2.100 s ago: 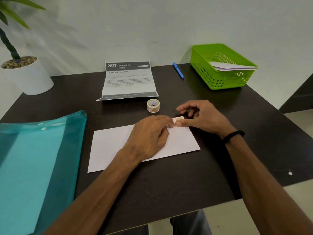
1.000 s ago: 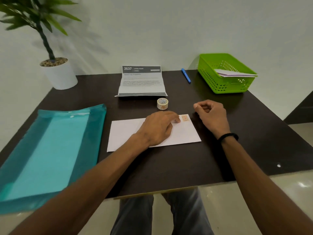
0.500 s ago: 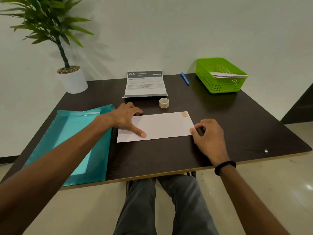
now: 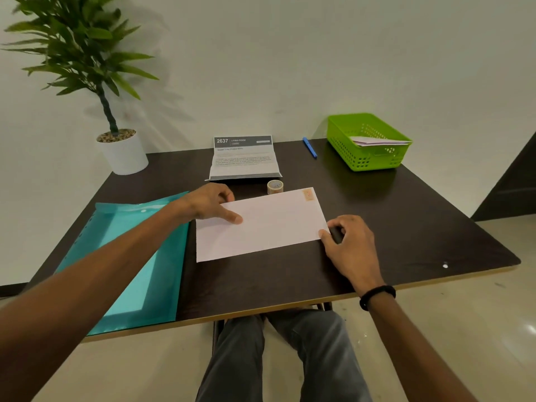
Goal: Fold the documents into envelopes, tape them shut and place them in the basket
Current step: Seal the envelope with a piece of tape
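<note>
A white envelope [image 4: 269, 223] lies on the dark table [image 4: 406, 216], with a small piece of orange tape at its far right corner. My left hand [image 4: 210, 203] pinches its upper left edge, thumb on top. My right hand [image 4: 348, 242] grips its near right corner, which looks slightly raised. A small tape roll [image 4: 275, 186] stands just beyond the envelope. The green basket [image 4: 345, 140] at the back right holds a few white envelopes [image 4: 377, 140]. A folded printed document [image 4: 245, 158] lies at the back centre.
A teal plastic folder [image 4: 130, 256] covers the left of the table. A potted plant [image 4: 121, 152] stands at the back left corner. A blue pen [image 4: 309, 147] lies left of the basket. The table's front edge runs close to my knees.
Both hands left the taped corner and moved out to opposite ends of the envelope, taking hold of it. The camera view pulled back and up.
</note>
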Motion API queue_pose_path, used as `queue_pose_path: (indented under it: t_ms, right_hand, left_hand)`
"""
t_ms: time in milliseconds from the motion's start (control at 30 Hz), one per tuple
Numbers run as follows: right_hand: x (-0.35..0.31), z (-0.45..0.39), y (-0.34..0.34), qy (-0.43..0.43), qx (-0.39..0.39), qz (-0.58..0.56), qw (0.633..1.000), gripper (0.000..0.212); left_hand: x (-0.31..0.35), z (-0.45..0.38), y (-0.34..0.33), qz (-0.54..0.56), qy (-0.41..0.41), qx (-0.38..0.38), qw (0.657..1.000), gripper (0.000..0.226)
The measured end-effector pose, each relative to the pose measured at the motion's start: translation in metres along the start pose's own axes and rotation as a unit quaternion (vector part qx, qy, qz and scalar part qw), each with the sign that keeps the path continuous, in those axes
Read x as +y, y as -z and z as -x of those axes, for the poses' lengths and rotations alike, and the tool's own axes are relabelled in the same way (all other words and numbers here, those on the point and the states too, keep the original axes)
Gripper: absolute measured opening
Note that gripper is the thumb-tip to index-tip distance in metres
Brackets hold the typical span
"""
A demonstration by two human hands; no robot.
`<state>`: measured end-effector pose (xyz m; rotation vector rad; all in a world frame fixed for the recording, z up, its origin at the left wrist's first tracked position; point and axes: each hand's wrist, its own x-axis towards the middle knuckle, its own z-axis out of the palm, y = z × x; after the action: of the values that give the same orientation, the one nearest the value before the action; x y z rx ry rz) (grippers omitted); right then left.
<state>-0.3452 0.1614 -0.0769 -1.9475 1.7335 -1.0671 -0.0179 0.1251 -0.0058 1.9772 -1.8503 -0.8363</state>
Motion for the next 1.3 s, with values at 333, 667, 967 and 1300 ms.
queue_pose_path:
  t_ms: [333,667,967,1300]
  right_hand:
    - [-0.001,-0.004,0.016,-0.127,0.018,-0.199,0.972,0.025]
    - [-0.037,-0.006,0.026,-0.159,-0.150,-0.386,0.896,0.038]
    - [-0.036,-0.033,0.063,-0.162,-0.073,-0.422,0.889,0.016]
    - [0.012,-0.145,0.146,-0.148,0.019,-0.324,0.934,0.026]
  left_hand:
    - [0.017,0.020,0.010,0.230,-0.011,0.030,0.973,0.035]
    - [0.079,0.005,-0.024,0.500,-0.043,0.075,0.862,0.036]
    - [0.141,-0.020,-0.056,0.595,-0.037,0.071,0.800,0.036]
    - [0.219,-0.078,-0.072,0.359,-0.152,0.027,0.920,0.057]
